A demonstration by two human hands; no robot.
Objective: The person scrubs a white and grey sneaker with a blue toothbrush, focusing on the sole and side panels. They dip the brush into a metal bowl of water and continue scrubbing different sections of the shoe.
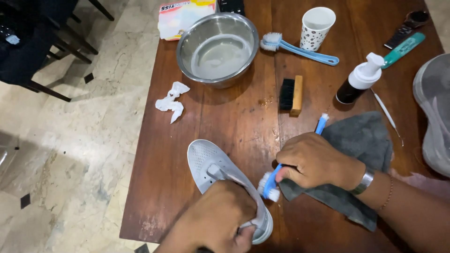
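Note:
My left hand (220, 218) grips a light grey sneaker (206, 161) at its heel end, holding it flat on the brown wooden table (234, 117) with the toe pointing away. My right hand (314, 161) is closed on a small blue brush (272, 185); its white bristles sit beside the side of the shoe. The brush's blue handle tip (322, 122) sticks out beyond my knuckles. A dark grey cloth (363, 140) lies under my right wrist.
A steel bowl of cloudy water (218, 49), a larger blue brush (295, 47), a spotted paper cup (317, 27), a black-bristled wooden brush (291, 95), a foam pump bottle (358, 82), crumpled tissue (171, 100), a tissue pack (183, 16) and a second grey shoe (433, 107) are on the table.

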